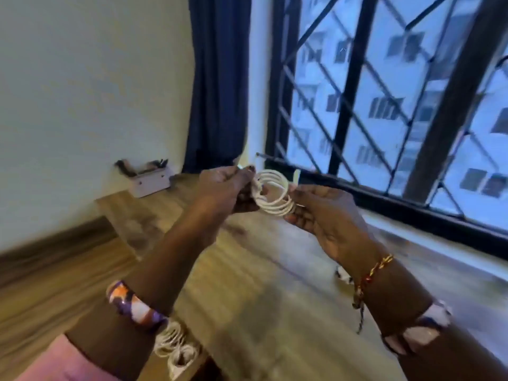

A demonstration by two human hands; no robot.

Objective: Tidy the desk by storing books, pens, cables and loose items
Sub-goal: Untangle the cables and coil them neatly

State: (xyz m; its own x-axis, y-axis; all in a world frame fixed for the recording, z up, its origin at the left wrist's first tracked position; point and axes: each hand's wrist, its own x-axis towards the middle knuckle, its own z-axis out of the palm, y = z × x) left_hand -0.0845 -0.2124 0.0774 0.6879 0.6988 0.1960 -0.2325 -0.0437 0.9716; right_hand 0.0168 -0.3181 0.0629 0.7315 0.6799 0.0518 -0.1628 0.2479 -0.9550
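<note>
Blur smears coiled white cable (273, 195) between left hand (224, 188) and right hand (327, 215).

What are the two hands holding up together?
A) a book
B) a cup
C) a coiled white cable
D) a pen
C: the left hand and the right hand both grip a coiled white cable, its loops bunched into a ring between them above the wooden desk.
</note>
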